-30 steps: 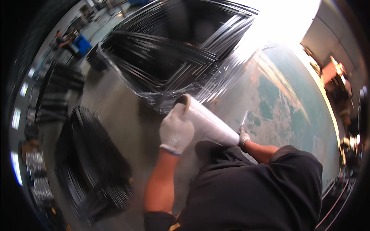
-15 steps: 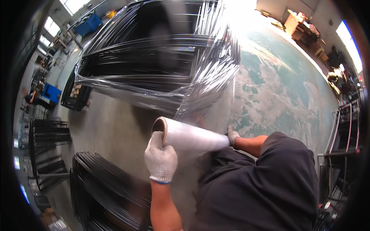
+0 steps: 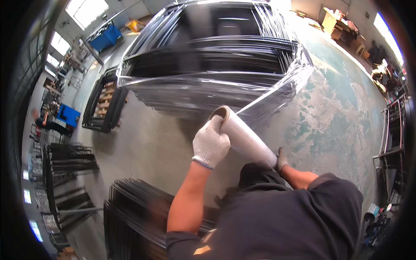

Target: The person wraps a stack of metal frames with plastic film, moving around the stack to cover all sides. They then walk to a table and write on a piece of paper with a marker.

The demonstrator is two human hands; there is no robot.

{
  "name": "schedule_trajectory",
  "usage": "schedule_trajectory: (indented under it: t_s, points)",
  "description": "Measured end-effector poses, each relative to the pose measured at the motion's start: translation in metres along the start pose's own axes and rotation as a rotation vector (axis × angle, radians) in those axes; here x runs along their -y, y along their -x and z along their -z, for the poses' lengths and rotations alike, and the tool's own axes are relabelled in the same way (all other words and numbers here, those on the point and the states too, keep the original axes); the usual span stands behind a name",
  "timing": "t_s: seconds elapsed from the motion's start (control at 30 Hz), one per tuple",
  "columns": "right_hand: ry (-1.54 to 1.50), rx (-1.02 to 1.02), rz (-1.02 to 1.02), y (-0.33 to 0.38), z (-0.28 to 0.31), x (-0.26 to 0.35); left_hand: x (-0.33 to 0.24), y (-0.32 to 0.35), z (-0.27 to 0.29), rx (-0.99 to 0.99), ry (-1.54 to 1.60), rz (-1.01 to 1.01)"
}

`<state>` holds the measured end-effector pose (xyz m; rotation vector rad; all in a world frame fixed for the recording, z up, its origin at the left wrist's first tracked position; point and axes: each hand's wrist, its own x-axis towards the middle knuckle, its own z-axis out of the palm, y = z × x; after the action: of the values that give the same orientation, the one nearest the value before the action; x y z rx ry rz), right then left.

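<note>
My gloved left hand (image 3: 211,141) grips the near-left end of a roll of clear stretch film (image 3: 249,136), fingers hooked into its cardboard core. At the other end, my gloved right hand (image 3: 281,160) holds the roll, partly hidden behind it. The roll slants down from left to right in front of my body. From it a sheet of film runs up to a stack of black metal frames (image 3: 208,63). Film wraps the stack's sides and top, bunched and shiny at its right corner.
Behind my left arm stands another stack of black frames (image 3: 134,216). Further left are black racks (image 3: 71,160), a frame with wooden blocks inside (image 3: 104,102) and a person (image 3: 50,124) beside a blue box (image 3: 68,115). Metal shelving (image 3: 390,134) lines the right side.
The view has turned, so the wrapped stack sits further right. The roll has shifted right and up in view and tilts more steeply, with both hands still on it.
</note>
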<state>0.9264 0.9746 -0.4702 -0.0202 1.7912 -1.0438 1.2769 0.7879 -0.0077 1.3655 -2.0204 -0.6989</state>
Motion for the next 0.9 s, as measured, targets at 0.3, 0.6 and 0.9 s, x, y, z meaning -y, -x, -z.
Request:
schedule_trajectory:
  t_s: [0.3,0.6,0.9]
  points:
    - [-0.089,-0.225,-0.055,0.109,-0.182,-0.017,0.104,-0.057,0.108,0.235,0.034,-0.074]
    - [-0.083,-0.111,0.078,0.071,-0.322,-0.094,0.216,-0.152,0.207,0.345,0.033,-0.162]
    - [-0.440,0.127,-0.305,0.233,-0.549,-0.018,0.317,-0.235,0.315,0.359,-0.046,-0.341]
